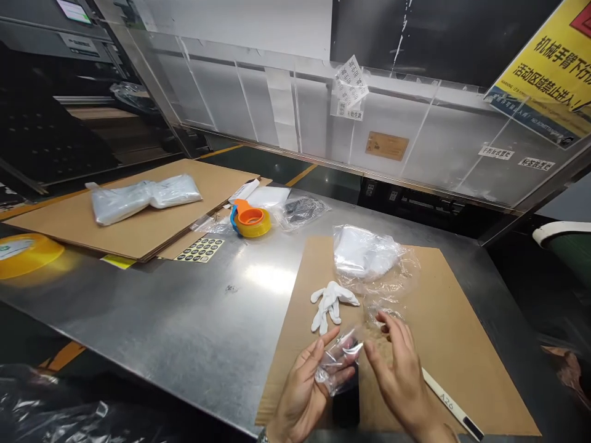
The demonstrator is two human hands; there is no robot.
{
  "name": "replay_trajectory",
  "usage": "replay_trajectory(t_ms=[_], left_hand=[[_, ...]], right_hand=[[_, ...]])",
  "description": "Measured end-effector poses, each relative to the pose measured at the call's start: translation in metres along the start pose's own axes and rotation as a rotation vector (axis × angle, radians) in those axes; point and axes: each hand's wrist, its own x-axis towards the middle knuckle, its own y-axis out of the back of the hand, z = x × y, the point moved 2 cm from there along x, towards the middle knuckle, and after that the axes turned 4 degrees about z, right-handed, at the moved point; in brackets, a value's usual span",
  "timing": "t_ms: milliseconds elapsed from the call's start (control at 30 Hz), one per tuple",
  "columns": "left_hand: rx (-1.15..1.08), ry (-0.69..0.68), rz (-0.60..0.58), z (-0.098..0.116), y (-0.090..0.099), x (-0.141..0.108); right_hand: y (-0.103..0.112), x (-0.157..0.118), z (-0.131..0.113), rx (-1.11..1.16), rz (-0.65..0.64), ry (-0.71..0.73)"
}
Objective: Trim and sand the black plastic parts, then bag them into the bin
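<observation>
A small clear plastic bag (339, 363) is in my left hand (302, 384), with the fingers curled round it. Close on its right, my right hand (404, 372) has thumb and fingers apart and holds nothing. Just beyond the bag, a white glove (330, 304) lies crumpled on a cardboard sheet (455, 320). Behind the glove rests a larger clear bag with white contents (367, 252). A flat black object (346, 406) lies under my hands, partly hidden. The white stick marked A26 (446, 397) is beside my right wrist.
On the metal table (184, 320) lie an orange tape dispenser (252, 218), a sticker sheet (201, 250) and a roll of yellow tape (28, 253). Stacked cardboard (152, 237) bears a wrapped packet (122, 202). A clear panel with pockets (318, 117) hangs across the back.
</observation>
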Motion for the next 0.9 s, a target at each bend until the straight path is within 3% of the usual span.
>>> replay_trajectory(t_ms=[100,167,233,300,400,433,467,533,633,700,767,833,900], left_hand=[[0.045,0.014,0.036,0.003,0.006,-0.01],[0.064,0.028,0.031,0.003,0.01,-0.012],[0.069,0.028,0.019,0.002,0.016,-0.013],[0.093,-0.125,0.125,0.002,0.026,-0.014],[0.286,-0.603,0.45,0.004,0.039,-0.024],[0.394,-0.693,0.477,0.004,0.039,-0.028],[0.496,-0.711,0.431,0.002,0.037,-0.031],[0.603,-0.567,0.203,-0.004,0.028,-0.033],[0.551,-0.398,0.027,-0.008,0.016,-0.034],[0.541,-0.399,0.07,-0.008,0.018,-0.031],[0.571,-0.467,0.189,-0.007,0.026,-0.029],[0.665,-0.561,0.303,-0.007,0.036,-0.028],[0.842,-0.736,0.392,-0.008,0.043,-0.031]], right_hand=[[-0.006,0.003,0.009,0.388,-0.345,-0.408],[-0.011,0.002,0.008,0.574,-0.505,-0.509],[-0.013,0.0,0.006,0.628,-0.536,-0.53],[-0.014,-0.002,0.004,0.609,-0.5,-0.519],[-0.014,-0.002,-0.002,0.446,-0.406,-0.437],[-0.015,-0.002,-0.006,0.37,-0.397,-0.388],[-0.016,-0.003,-0.01,0.296,-0.407,-0.334],[-0.02,-0.008,-0.019,0.167,-0.45,-0.206],[-0.027,-0.016,-0.029,0.011,-0.497,0.007],[-0.028,-0.019,-0.031,-0.025,-0.516,0.062],[-0.028,-0.019,-0.03,0.001,-0.48,-0.02],[-0.026,-0.016,-0.028,0.021,-0.381,-0.099],[-0.028,-0.015,-0.031,0.004,-0.322,-0.035]])
